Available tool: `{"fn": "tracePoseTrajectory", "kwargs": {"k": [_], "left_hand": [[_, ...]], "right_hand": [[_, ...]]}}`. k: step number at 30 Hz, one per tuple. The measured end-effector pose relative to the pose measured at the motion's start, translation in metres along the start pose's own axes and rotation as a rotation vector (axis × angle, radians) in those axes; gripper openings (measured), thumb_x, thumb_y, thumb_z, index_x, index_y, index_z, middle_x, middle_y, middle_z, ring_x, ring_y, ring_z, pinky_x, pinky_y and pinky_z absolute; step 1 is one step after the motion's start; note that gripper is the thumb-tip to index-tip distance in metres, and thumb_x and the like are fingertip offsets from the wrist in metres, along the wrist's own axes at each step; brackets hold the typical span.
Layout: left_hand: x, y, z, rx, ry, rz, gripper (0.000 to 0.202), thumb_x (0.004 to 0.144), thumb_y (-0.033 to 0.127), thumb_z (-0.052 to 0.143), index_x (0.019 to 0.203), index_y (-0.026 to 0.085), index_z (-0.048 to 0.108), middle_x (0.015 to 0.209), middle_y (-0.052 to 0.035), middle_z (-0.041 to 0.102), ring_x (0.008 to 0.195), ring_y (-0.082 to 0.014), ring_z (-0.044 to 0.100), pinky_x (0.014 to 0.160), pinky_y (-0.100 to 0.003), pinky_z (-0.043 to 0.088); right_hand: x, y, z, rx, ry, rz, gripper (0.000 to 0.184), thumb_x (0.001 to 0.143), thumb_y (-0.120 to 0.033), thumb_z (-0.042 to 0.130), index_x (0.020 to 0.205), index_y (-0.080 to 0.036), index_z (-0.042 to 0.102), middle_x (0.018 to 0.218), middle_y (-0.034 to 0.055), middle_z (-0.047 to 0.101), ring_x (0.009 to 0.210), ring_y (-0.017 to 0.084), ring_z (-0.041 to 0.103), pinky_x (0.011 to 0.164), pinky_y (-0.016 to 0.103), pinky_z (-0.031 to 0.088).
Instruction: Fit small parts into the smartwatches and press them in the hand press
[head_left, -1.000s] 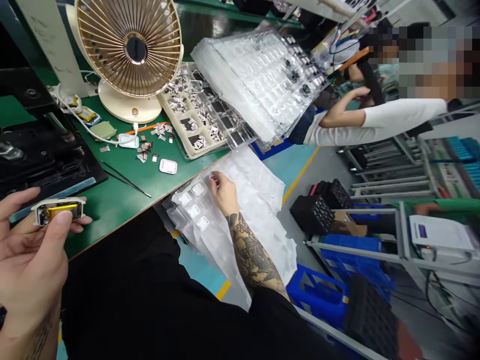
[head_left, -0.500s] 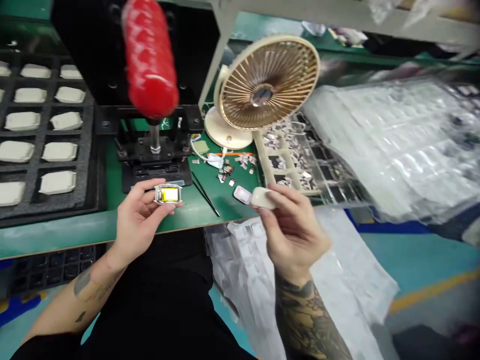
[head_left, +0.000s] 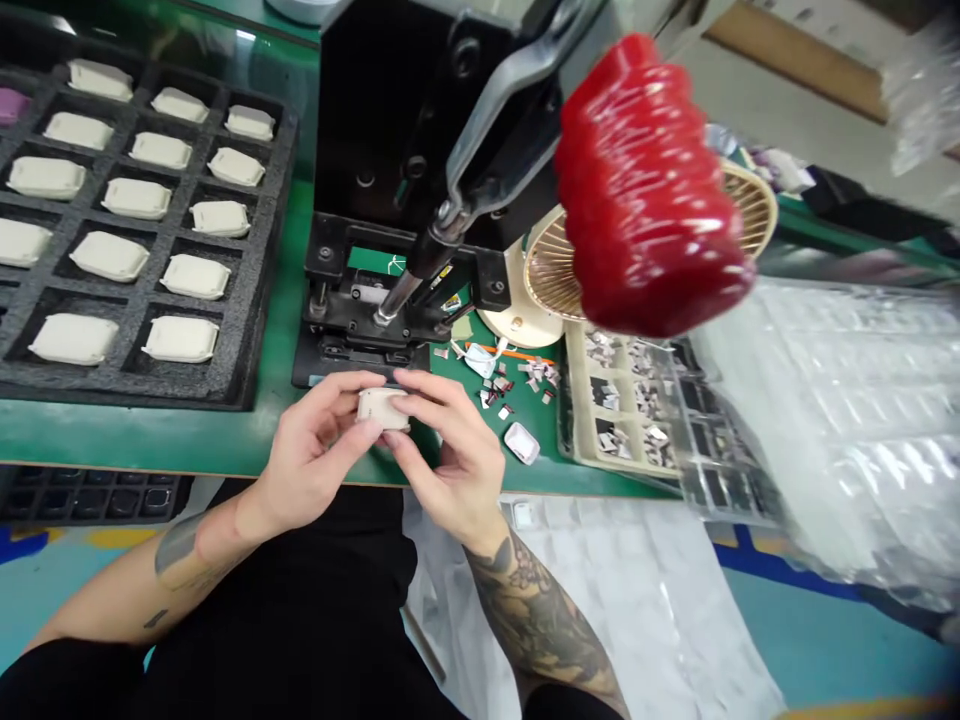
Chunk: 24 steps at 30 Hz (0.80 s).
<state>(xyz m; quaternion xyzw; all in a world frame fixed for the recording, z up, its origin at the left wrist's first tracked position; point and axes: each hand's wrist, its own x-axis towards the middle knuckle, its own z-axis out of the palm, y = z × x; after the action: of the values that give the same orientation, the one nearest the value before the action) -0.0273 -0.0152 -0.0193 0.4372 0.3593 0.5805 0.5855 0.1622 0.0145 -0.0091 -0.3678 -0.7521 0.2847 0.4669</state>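
Observation:
Close to the table's front edge, a small off-white plastic case is held between both hands. My left hand pinches its left end, with the thumb on the near side. My right hand closes on the right end, fingers on top and thumb at the near edge. The cover faces up, so the inside is hidden. Just behind the hands stands a black hand press, its red grip large at upper right. A small white shell lies to the right of my right hand.
A dark foam tray of similar cases stands on the left. Loose small parts lie right of the press. Beyond are a cream fan, a divided parts box and clear plastic trays.
The open case with its yellow-edged battery and the separate cover have come together. My right hand has moved left to meet my left hand. The view has shifted left.

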Motion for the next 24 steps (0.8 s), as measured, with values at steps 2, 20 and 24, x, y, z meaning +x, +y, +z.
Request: {"fn": "tracePoseTrajectory", "kwargs": {"k": [2, 20, 24], "left_hand": [[0.001, 0.001, 0.000, 0.014, 0.034, -0.005, 0.027, 0.112, 0.026, 0.076, 0.139, 0.023, 0.074, 0.124, -0.0096, 0.089, 0.104, -0.0210, 0.088, 0.092, -0.028, 0.072], [-0.004, 0.001, -0.003, 0.290, 0.058, 0.153, 0.024, 0.106, 0.028, 0.084, 0.129, 0.030, 0.091, 0.123, -0.0038, 0.091, 0.106, -0.0247, 0.091, 0.099, -0.031, 0.075], [-0.010, -0.001, -0.004, 0.398, 0.133, 0.308, 0.024, 0.105, 0.025, 0.085, 0.127, 0.032, 0.092, 0.118, -0.0020, 0.092, 0.101, -0.0254, 0.091, 0.095, -0.032, 0.076]], "right_hand": [[-0.005, 0.002, -0.002, 0.016, 0.049, 0.050, 0.044, 0.102, -0.023, 0.081, 0.143, -0.036, 0.077, 0.154, 0.0103, 0.073, 0.137, 0.034, 0.073, 0.113, 0.060, 0.068], [0.001, -0.007, 0.000, 0.103, 0.078, 0.098, 0.012, 0.109, -0.033, 0.074, 0.117, -0.028, 0.082, 0.115, 0.0083, 0.083, 0.110, 0.026, 0.080, 0.098, 0.047, 0.071], [-0.001, -0.014, 0.013, 0.057, 0.132, 0.043, 0.012, 0.111, -0.028, 0.071, 0.117, -0.028, 0.081, 0.112, 0.0073, 0.082, 0.107, 0.025, 0.080, 0.095, 0.046, 0.070]]}}
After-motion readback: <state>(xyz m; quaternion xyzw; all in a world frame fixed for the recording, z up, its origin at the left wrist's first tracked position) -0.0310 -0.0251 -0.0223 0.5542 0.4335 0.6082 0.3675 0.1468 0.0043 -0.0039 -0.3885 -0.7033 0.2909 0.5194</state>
